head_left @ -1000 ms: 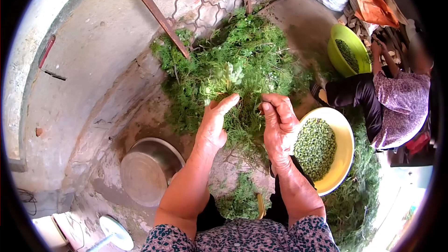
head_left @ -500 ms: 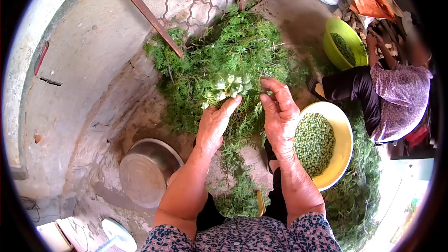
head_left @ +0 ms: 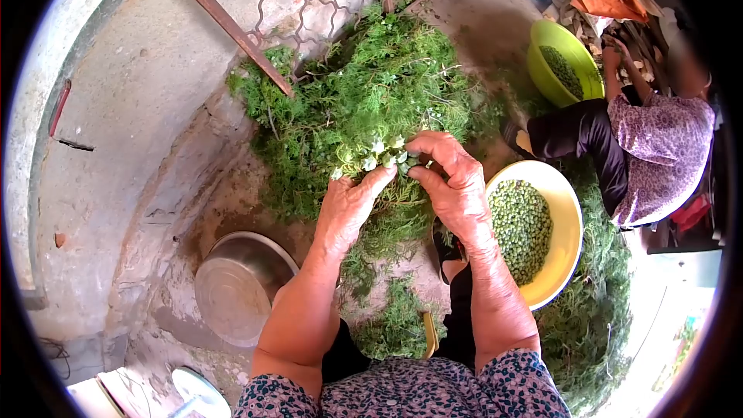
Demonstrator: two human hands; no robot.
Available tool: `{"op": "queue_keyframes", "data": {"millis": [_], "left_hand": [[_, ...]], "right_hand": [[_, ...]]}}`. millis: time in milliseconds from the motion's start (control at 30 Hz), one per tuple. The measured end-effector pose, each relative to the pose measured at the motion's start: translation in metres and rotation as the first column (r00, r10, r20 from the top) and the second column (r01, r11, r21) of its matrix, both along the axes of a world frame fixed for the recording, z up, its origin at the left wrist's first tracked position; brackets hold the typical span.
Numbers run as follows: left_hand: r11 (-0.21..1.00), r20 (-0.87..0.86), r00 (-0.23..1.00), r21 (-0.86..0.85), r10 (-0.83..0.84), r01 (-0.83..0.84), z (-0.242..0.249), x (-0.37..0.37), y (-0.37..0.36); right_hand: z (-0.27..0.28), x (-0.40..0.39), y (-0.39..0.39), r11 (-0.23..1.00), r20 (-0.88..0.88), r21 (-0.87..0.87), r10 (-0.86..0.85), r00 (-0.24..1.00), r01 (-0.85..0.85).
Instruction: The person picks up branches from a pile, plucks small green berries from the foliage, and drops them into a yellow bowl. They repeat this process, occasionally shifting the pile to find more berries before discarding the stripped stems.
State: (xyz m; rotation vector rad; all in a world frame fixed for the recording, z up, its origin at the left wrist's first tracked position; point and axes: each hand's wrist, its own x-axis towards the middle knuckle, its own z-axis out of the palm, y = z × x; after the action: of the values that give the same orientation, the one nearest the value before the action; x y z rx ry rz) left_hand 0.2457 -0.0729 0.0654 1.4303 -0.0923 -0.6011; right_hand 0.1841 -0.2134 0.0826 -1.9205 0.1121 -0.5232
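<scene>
Over feathery green branches [head_left: 379, 70], pale-green knobbly cones [head_left: 386, 158], pinched by the curled left hand [head_left: 346, 211] and right hand [head_left: 458, 192], could be scattered if tugged hard.

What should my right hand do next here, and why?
Probably pinch and pull one pale green cone: the right hand has its thumb and forefinger at the cluster, the left hand holds the sprig's near side, and the yellow basin holds similar green pieces.
</scene>
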Motion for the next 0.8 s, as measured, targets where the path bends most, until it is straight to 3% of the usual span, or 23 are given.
{"op": "queue_keyframes", "data": {"millis": [100, 267, 367, 400, 467, 500, 533, 600, 633, 733, 800], "left_hand": [[0.987, -0.010, 1.000, -0.160, 0.019, -0.021, 0.010, 0.000, -0.003], [0.980, 0.028, 0.999, -0.196, 0.021, -0.015, 0.010, -0.006, -0.006], [0.988, 0.058, 0.997, -0.148, -0.045, 0.054, 0.015, -0.009, -0.005], [0.987, 0.058, 0.997, -0.148, -0.047, 0.056, 0.014, -0.010, -0.006], [0.951, -0.016, 1.000, -0.309, -0.005, 0.000, 0.012, -0.014, -0.007], [0.964, 0.007, 1.000, -0.266, 0.006, -0.004, 0.017, -0.016, -0.006], [0.978, 0.000, 1.000, -0.209, -0.021, 0.020, 0.012, -0.015, -0.002], [0.977, 0.017, 0.998, -0.203, -0.056, 0.058, 0.004, -0.008, 0.002], [0.966, -0.054, 0.998, -0.258, -0.032, 0.018, 0.005, -0.011, 0.002], [0.980, -0.004, 1.000, -0.201, -0.014, 0.013, 0.010, -0.013, -0.001], [0.987, 0.054, 0.998, -0.154, -0.024, 0.032, 0.007, -0.012, 0.000]], "right_hand": [[0.001, 0.000, 0.001, 0.999, 0.025, -0.038, -0.035, 0.999, 0.036], [-0.003, -0.002, 0.002, 0.993, 0.092, -0.084, -0.076, 0.993, 0.084], [-0.006, -0.002, 0.007, 0.949, -0.008, 0.274, -0.158, 0.987, 0.154], [-0.003, -0.003, 0.006, 0.949, -0.007, 0.273, -0.160, 0.987, 0.155], [0.008, -0.005, 0.003, 0.664, -0.350, 0.635, -0.207, 0.914, 0.394], [0.003, -0.004, -0.007, 0.653, -0.300, 0.665, -0.211, 0.930, 0.362], [-0.012, -0.001, -0.016, 0.494, -0.104, 0.853, -0.154, 0.983, 0.168], [-0.009, 0.000, -0.019, 0.379, 0.035, 0.925, -0.100, 0.994, 0.006], [-0.008, -0.001, -0.020, 0.317, 0.071, 0.947, -0.055, 0.996, -0.050], [0.002, -0.005, -0.018, 0.215, 0.125, 0.968, 0.023, 0.992, -0.127], [-0.003, -0.005, -0.022, 0.247, 0.128, 0.960, 0.024, 0.991, -0.130]]}}
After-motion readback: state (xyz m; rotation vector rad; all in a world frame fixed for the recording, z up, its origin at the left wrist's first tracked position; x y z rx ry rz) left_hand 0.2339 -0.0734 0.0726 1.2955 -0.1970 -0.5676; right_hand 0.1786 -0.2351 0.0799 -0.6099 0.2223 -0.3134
